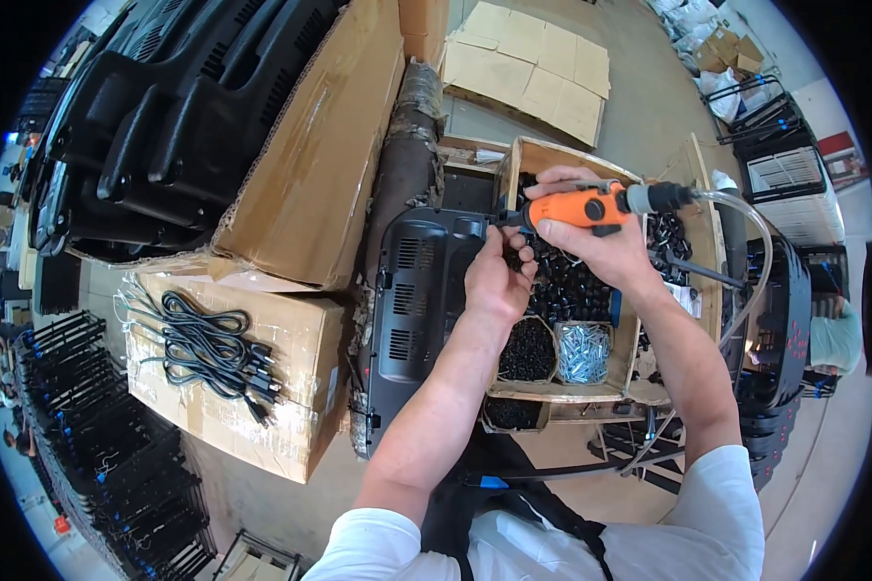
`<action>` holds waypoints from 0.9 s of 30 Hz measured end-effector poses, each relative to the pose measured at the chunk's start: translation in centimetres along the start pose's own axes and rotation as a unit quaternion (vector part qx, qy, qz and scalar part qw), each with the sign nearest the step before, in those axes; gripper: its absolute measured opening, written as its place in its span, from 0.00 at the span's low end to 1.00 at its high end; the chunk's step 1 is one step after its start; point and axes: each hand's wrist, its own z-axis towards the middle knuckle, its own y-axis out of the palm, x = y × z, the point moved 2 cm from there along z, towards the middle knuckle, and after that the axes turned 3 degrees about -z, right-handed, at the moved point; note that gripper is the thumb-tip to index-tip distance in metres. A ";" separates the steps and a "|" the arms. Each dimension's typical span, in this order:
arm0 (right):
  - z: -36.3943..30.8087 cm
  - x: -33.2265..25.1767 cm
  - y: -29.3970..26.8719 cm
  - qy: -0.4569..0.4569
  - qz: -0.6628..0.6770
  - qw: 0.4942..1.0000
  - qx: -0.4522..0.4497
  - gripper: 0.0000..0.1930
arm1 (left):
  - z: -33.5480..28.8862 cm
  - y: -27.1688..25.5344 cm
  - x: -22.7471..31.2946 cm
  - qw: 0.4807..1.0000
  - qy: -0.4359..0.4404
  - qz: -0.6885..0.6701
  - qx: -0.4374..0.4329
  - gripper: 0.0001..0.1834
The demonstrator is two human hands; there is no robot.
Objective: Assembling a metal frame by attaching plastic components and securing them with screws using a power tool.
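Note:
My right hand (601, 247) is wrapped round an orange air screwdriver (576, 207), held sideways with its tip to the left. A clear hose runs from its back end. Just under the tip, my left hand (499, 281) is closed with curled fingers. Small dark bits show at those fingers, too small to name. Both hands are over the right edge of a black plastic housing (407, 300) with vent slots. A wooden parts box (552, 391) stands to the right, partly under my hands, with black parts (552, 290), small black screws (526, 351) and silver screws (583, 353).
At the left, a carton (310, 145) holds large black plastic housings (165, 145). Coiled black power cords (208, 339) lie on a closed carton (262, 436). A worn padded roll (407, 155) borders the housing. The hose (767, 261) loops at right. Flattened cardboard (533, 63) lies ahead.

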 end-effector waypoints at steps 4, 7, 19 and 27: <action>1.9 0.9 1.1 -0.011 -0.008 1.000 0.009 0.24 | -2.1 -0.7 -0.5 0.995 0.008 0.089 0.041 0.19; 2.9 1.8 1.2 -0.001 -0.036 0.999 -0.024 0.27 | -3.7 -2.1 -0.6 0.992 0.014 0.127 0.016 0.17; 4.8 1.8 2.7 -0.010 -0.135 0.987 -0.087 0.20 | -4.6 -4.6 1.3 0.973 0.010 0.225 -0.043 0.16; 5.1 1.8 3.1 -0.040 -0.166 0.979 -0.115 0.18 | -4.0 -4.8 1.7 0.966 0.095 0.240 0.007 0.11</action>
